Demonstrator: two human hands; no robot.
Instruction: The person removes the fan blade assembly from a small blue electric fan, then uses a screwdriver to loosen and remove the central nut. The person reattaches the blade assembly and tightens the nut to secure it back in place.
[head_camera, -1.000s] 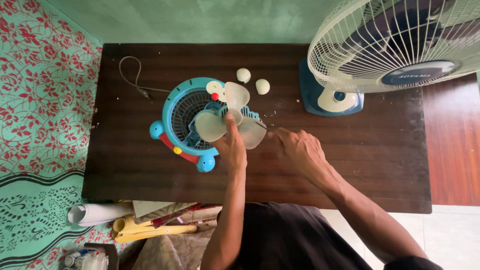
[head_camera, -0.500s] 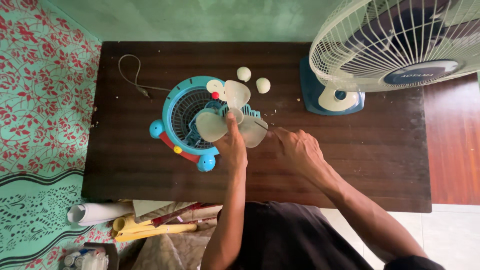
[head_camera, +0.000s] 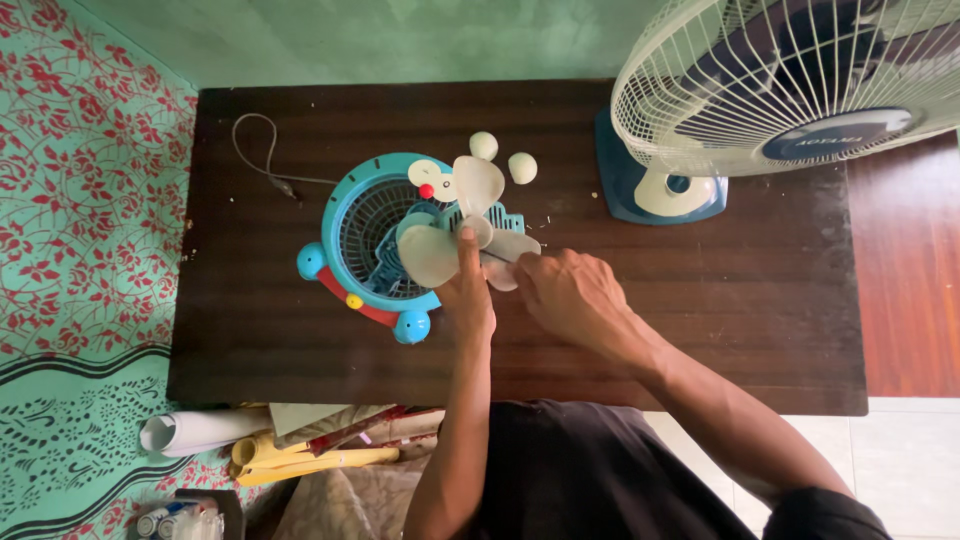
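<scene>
Dark wooden worktop (head_camera: 300, 360) fills frame centre. Small blue toy fan (head_camera: 375, 245) lies centre left, grille up, thin cable (head_camera: 262, 160) trailing toward upper left. Left hand (head_camera: 467, 295) rests forefinger on hub of pale propeller (head_camera: 462, 235) above grille. Right hand (head_camera: 570, 295) just beside it, fingertips at lower right blade; grip unclear. Large white standing fan (head_camera: 790, 85) on blue base (head_camera: 660, 190) in upper right. Rolled paper (head_camera: 190, 432) and yellow tool (head_camera: 300, 458) at lower left.
</scene>
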